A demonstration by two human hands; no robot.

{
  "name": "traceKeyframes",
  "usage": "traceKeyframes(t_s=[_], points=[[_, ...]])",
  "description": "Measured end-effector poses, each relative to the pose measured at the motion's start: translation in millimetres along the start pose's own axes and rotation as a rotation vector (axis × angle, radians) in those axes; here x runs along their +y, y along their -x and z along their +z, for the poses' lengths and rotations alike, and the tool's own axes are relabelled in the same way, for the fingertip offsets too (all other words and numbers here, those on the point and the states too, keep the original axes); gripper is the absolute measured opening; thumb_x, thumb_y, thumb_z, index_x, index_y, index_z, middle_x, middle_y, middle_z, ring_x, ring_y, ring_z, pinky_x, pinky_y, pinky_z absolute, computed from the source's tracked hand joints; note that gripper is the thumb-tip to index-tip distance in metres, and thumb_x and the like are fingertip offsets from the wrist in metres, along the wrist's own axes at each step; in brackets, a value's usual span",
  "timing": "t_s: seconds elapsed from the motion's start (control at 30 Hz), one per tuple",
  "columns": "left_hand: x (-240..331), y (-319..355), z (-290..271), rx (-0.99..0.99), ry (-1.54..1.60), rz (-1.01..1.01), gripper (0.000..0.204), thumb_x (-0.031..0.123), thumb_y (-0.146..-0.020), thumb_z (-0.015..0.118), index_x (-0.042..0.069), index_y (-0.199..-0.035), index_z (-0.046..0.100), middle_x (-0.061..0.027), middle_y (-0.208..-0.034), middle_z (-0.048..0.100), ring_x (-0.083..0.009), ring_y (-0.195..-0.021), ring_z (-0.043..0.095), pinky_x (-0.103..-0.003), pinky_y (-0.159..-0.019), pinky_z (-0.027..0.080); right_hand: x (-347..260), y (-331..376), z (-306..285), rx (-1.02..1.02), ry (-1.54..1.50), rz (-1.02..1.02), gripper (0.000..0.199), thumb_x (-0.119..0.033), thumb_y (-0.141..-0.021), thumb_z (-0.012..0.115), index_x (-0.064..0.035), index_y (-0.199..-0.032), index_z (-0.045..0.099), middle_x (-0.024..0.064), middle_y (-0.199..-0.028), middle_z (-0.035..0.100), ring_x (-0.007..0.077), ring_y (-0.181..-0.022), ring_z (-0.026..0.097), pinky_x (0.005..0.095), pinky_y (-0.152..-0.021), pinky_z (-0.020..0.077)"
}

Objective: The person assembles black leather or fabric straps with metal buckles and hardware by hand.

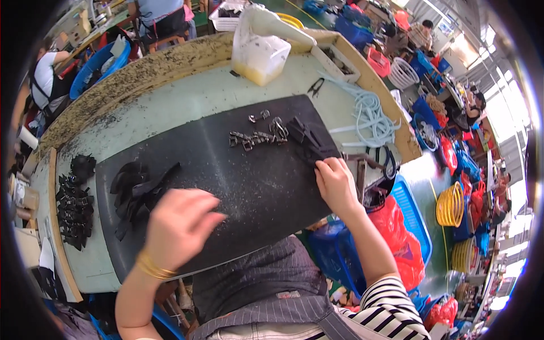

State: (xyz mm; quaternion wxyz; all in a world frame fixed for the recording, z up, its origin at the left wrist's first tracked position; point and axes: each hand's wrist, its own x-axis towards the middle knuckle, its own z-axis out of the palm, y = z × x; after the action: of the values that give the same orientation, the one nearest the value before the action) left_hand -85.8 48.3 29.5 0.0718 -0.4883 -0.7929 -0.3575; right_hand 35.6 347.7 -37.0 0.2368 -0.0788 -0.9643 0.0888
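Note:
My left hand (180,229) hovers over the left half of a dark mat (255,187). Its fingers are bent and somewhat blurred, with a gap between them and the thumb, and nothing shows in it. Just beyond it lies a loose pile of black strap pieces (136,184). At the mat's right edge my right hand (338,184) is closed, its fingertips pinching the near end of a black strip (309,141) in a small bundle. Several shiny metal buckles (258,138) lie left of that bundle.
Black pieces with buckles (75,207) are heaped at the table's left. Along the back stand a cut plastic jug (260,54) and a white tray (337,63). Coiled pale-blue cord (374,122) and small snips (315,86) lie at right, near a blue basket (416,212) and red bag (396,243).

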Motion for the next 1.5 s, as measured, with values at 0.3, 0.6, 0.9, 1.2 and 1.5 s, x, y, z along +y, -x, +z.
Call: traceKeyframes(t_s=[0.3,0.6,0.9,1.2,1.5], points=[[38.8,-14.0,117.0,0.154,0.921,-0.564,0.021,0.002,-0.087,0.058,-0.004,-0.107,0.060,-0.0099,-0.094,0.066,-0.0141,-0.085,0.064,-0.025,-0.077,0.053,-71.6,-2.6,0.1,0.085,-0.528,-0.053,0.017,0.004,-0.073,0.064,0.0020,-0.090,0.061,0.0141,-0.085,0.061,0.0292,-0.073,0.059,0.0349,-0.061,0.0487],[35.5,1.3,110.3,0.240,1.319,-0.776,0.018,-0.002,-0.083,0.061,-0.002,-0.102,0.061,-0.0092,-0.093,0.065,-0.0151,-0.085,0.064,-0.027,-0.080,0.053,-87.3,6.2,11.8,-0.012,-0.822,0.088,0.013,0.003,-0.077,0.064,0.0016,-0.088,0.057,0.0100,-0.080,0.057,0.0178,-0.063,0.059,0.0257,-0.056,0.0483],[42.2,3.4,103.5,0.205,1.270,-0.909,0.014,0.000,-0.080,0.066,-0.002,-0.094,0.062,-0.0061,-0.087,0.065,-0.0109,-0.078,0.062,-0.023,-0.072,0.052,-99.6,23.4,13.2,0.098,-0.592,0.003,0.016,0.005,-0.075,0.062,0.0023,-0.090,0.056,0.0140,-0.084,0.058,0.0288,-0.073,0.058,0.0343,-0.063,0.0485],[46.3,13.8,95.3,0.146,1.218,-0.768,0.011,0.007,-0.085,0.064,0.001,-0.093,0.060,-0.0018,-0.085,0.061,-0.0073,-0.078,0.057,-0.021,-0.073,0.049,-102.1,29.1,4.2,-0.025,-0.679,0.003,0.010,0.003,-0.081,0.059,0.0029,-0.090,0.055,0.0121,-0.078,0.057,0.0223,-0.068,0.058,0.0302,-0.060,0.0467],[44.7,15.8,98.6,0.169,1.310,-0.732,0.007,0.003,-0.086,0.061,0.002,-0.091,0.057,-0.0015,-0.086,0.060,-0.0067,-0.078,0.058,-0.021,-0.074,0.049,-100.9,26.5,1.4,-0.299,-1.741,0.711,0.012,-0.008,-0.092,0.054,0.0017,-0.097,0.057,0.0019,-0.080,0.059,0.0059,-0.066,0.051,0.0198,-0.061,0.0424]])
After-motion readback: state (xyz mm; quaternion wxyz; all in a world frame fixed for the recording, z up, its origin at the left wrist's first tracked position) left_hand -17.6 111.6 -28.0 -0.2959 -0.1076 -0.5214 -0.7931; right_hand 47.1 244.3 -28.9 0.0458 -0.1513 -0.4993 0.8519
